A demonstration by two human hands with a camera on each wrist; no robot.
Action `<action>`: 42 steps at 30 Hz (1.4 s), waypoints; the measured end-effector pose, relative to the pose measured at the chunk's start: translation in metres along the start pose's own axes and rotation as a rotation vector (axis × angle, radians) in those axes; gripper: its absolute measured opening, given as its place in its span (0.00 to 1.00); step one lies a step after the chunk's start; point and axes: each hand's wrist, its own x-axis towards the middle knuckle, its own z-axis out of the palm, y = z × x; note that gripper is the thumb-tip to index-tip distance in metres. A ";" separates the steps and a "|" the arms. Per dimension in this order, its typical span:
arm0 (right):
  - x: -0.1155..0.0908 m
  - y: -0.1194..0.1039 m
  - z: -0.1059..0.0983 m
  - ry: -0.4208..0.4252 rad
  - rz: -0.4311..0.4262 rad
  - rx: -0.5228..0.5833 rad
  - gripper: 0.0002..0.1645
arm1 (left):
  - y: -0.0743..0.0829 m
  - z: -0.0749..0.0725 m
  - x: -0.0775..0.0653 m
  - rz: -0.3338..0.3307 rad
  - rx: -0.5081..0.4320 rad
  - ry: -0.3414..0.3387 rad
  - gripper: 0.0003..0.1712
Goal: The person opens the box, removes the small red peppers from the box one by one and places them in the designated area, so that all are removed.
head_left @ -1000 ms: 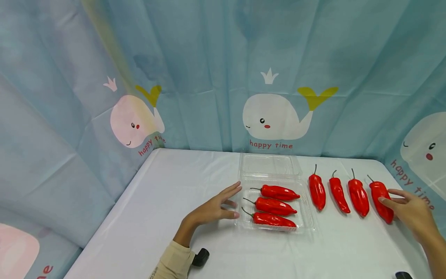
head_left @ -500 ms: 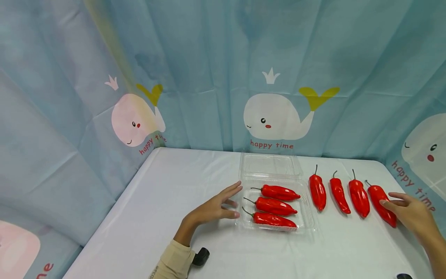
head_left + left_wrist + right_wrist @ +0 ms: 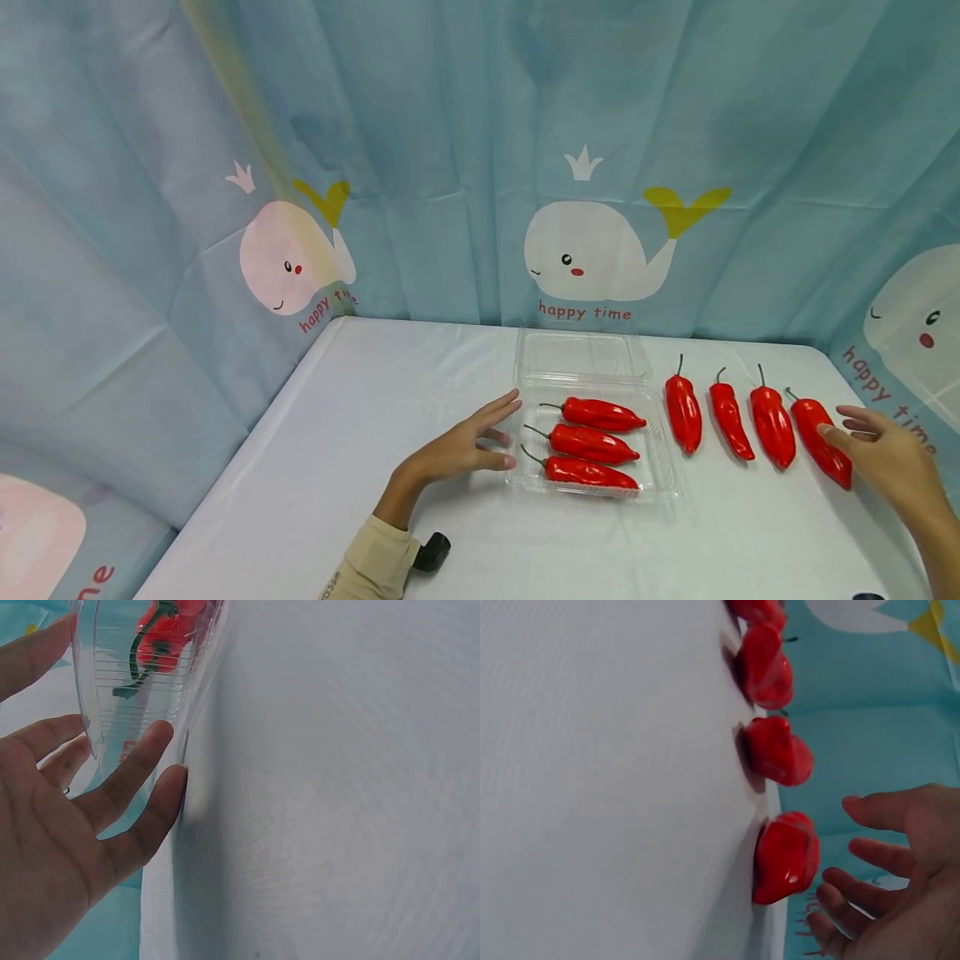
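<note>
My left hand [image 3: 453, 448] is at the left side of a clear plastic clamshell box [image 3: 662, 454], fingers spread and relaxed. In the left wrist view its fingertips [image 3: 156, 736] are right at the box wall. Three red peppers [image 3: 592, 444] lie side by side inside, stems to the left. On the right, my right hand [image 3: 892, 458] hovers by the rightmost red pepper [image 3: 813, 429] of a row on the table. Its thumb overlaps that pepper in the head view. From the right wrist, a gap shows between the loose fingers and the pepper [image 3: 786, 859].
Three more red peppers, the nearest one [image 3: 772, 427] among them, lie in the row between the box and my right hand, stems away from me. The open lid [image 3: 581, 354] lies behind the box. A blue whale-print curtain [image 3: 435, 250] hangs along the white table's [image 3: 337, 467] back and sides.
The rightmost pepper has turned on the table, its tip swinging right and toward me. My right hand's fingers have since loosened and lifted from it. My left hand stays in place.
</note>
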 end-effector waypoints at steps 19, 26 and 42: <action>-0.034 -0.048 -0.003 0.046 -0.282 -0.017 0.40 | 0.000 0.000 0.002 -0.001 0.003 0.002 0.51; -0.045 -0.062 0.002 0.013 -0.343 0.015 0.42 | 0.001 0.001 0.001 -0.004 0.001 0.002 0.51; -0.068 -0.086 0.028 -0.092 -0.539 0.067 0.37 | -0.001 0.001 0.000 -0.012 -0.002 0.006 0.52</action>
